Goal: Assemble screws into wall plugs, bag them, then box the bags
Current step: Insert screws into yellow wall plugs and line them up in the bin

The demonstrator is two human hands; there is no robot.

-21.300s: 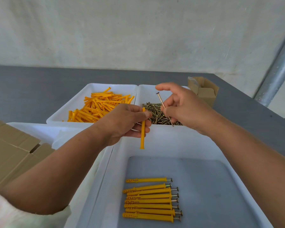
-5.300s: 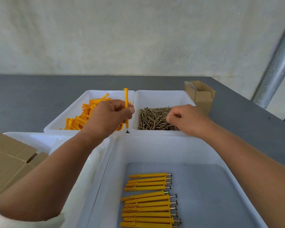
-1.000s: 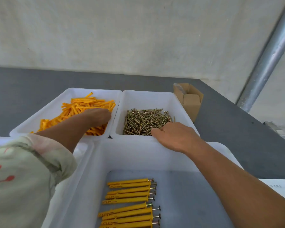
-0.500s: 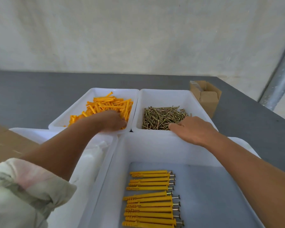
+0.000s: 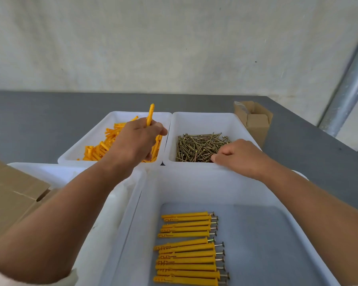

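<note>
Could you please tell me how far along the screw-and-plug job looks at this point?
Early on. Done: about a dozen assembled plugs lie in rows in the near tray. In hand: the left hand holds one yellow plug upright over the plug bin, and the right hand is fingering the loose screws. Left: both bins still hold plenty, and no filled bags or packed boxes show.

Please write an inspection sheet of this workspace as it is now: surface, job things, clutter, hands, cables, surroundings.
Surface: grey table.
Job's things: loose plugs in left tray; screws in right tray; assembled plugs in rows in near tray.
Clutter: small open carton far right; cardboard box near left.
Grippers: left hand holds one plug upright; right hand is at the screws, grasp unclear.
Cables: nothing seen.
Surroundings: pale wall; metal pole.
</note>
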